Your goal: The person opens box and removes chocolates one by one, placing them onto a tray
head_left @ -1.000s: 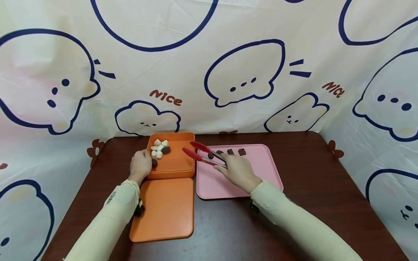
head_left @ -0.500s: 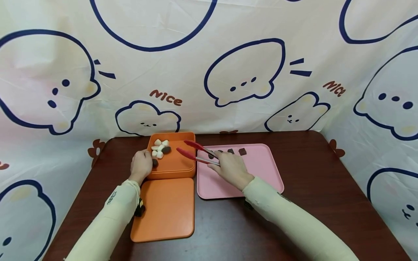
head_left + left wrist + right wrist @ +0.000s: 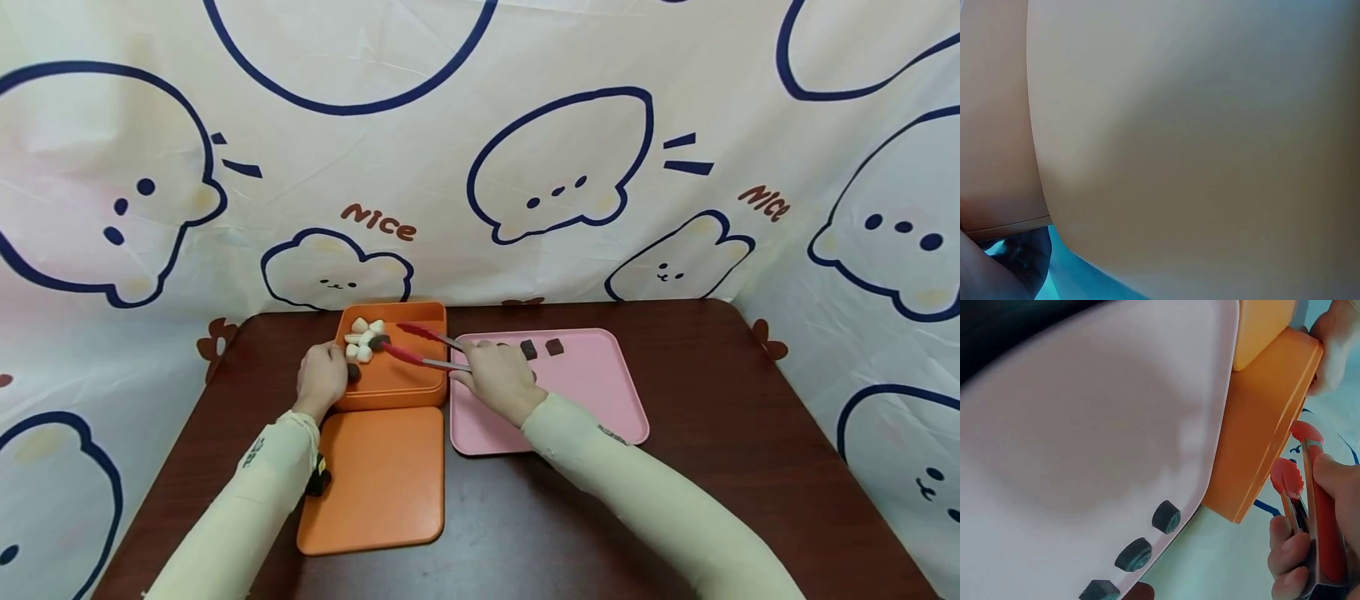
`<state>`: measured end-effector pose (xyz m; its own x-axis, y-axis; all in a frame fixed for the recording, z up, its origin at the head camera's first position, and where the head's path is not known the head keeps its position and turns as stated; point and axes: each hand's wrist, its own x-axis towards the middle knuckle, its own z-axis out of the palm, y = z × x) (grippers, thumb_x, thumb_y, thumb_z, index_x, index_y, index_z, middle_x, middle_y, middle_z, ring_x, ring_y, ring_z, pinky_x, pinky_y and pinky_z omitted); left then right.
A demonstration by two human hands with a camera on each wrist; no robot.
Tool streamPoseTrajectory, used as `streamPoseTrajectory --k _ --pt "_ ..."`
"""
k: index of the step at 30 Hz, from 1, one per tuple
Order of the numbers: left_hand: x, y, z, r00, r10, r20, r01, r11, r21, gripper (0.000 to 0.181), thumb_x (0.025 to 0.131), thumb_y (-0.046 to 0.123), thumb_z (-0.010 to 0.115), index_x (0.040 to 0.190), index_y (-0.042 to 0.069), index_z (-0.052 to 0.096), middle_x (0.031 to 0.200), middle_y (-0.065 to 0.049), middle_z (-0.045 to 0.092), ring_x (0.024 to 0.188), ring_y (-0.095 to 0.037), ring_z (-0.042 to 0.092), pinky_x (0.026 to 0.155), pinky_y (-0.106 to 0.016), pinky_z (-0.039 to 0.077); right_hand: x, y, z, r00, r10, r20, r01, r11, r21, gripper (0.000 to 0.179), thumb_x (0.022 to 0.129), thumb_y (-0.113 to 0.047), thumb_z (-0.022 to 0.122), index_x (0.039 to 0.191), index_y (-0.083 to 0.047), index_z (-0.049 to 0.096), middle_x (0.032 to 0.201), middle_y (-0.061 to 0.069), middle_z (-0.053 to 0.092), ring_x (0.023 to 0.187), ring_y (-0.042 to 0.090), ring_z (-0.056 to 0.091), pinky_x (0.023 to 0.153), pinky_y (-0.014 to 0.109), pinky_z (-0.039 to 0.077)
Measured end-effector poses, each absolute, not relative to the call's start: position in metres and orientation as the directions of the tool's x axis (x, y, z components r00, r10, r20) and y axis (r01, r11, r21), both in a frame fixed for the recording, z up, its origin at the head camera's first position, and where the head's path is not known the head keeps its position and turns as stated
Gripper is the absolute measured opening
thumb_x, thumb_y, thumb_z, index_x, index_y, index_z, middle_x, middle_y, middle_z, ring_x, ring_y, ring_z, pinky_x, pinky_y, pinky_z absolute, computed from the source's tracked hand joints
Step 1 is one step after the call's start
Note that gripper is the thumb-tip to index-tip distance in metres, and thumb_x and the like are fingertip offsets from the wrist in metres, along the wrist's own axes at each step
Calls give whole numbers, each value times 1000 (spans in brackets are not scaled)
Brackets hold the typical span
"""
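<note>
My right hand point(image 3: 501, 379) grips a pair of red-tipped metal tongs point(image 3: 403, 354), whose arms stand apart. Their tips reach over the orange box point(image 3: 416, 375), the lower one right by a dark brown piece point(image 3: 380, 342). At the box's left wall, my left hand point(image 3: 321, 379) holds the rim. Several small white pieces point(image 3: 363, 353) lie in the box's left part, and a second dark piece point(image 3: 353, 373) sits beside my left fingers. In the right wrist view, the tongs' red tips point(image 3: 1287, 477) show with nothing between them.
A pink tray point(image 3: 585, 408) lies right of the box, with several dark pieces point(image 3: 555, 347) along its far edge. In front of the box is a flat orange lid point(image 3: 375, 483). Behind the brown table point(image 3: 697, 375) hangs a printed cloth point(image 3: 450, 183).
My right hand has moved left with the tongs, from over the pink tray to the box, bringing the tips near the white and dark pieces. The left hand has stayed at the rim.
</note>
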<state>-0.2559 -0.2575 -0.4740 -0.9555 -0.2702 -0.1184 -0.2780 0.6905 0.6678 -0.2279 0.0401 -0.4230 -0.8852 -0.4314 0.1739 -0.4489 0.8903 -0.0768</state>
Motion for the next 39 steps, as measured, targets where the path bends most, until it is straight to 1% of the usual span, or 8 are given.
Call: streamPoseTrajectory --k 2,5,10,16,19,22,33,39 --pt "-256 -258 -474 -955 -274 -116 -279 692 666 45 109 31 19 84 9 48 85 -14 46 82 -30 50 72 -37 35 -229 35 -424 -871 -449 200 -463 886 -28 46 93 -51 67 121 -14 67 92 3 74 73 21 72 63 39 57" --pt "-256 -258 -475 -954 -276 -113 -280 696 661 45 109 32 18 84 9 49 86 -13 46 83 -29 50 72 -37 36 -231 29 -426 -850 -478 222 -480 876 49 42 94 -51 67 114 -14 68 87 1 72 66 19 70 55 37 55" --pt "-257 -258 -476 -955 -274 -112 -277 697 662 46 109 32 18 86 9 49 89 -14 49 86 -29 50 75 -38 36 -236 20 -427 -833 -506 225 -492 862 117 46 94 -49 67 120 -12 67 91 2 73 63 17 68 50 34 53" --pt "-257 -258 -475 -958 -268 -103 -266 697 666 46 109 31 18 86 8 50 88 -14 48 85 -29 50 74 -38 36 -239 13 -432 -815 -534 223 -503 845 184 48 94 -51 66 121 -11 68 91 2 74 68 16 71 55 33 57" --pt "-257 -258 -475 -959 -264 -107 -266 693 670 48 110 31 18 94 6 56 99 -17 55 93 -31 53 80 -41 41 -239 12 -435 -807 -544 230 -506 838 205 49 94 -51 66 121 -10 67 91 3 73 69 17 72 56 34 57" --pt "-256 -258 -476 -957 -266 -114 -271 689 672 48 109 31 18 98 5 57 107 -19 57 97 -32 54 84 -42 42 -240 9 -436 -799 -553 237 -509 831 223 49 95 -50 66 122 -10 67 90 3 73 70 17 72 56 34 57" --pt "-256 -257 -476 -958 -267 -108 -270 699 663 45 109 30 18 87 7 50 89 -15 48 86 -30 50 75 -38 37 -243 1 -433 -802 -563 199 -509 819 264 47 96 -49 64 120 -9 69 90 3 72 71 15 70 58 32 57" --pt "-257 -257 -476 -959 -265 -104 -265 701 662 46 109 31 18 88 7 51 94 -16 52 90 -30 52 77 -38 38 -246 -1 -436 -806 -559 197 -504 821 269 42 96 -48 65 114 -11 71 88 1 73 73 14 69 57 31 57"
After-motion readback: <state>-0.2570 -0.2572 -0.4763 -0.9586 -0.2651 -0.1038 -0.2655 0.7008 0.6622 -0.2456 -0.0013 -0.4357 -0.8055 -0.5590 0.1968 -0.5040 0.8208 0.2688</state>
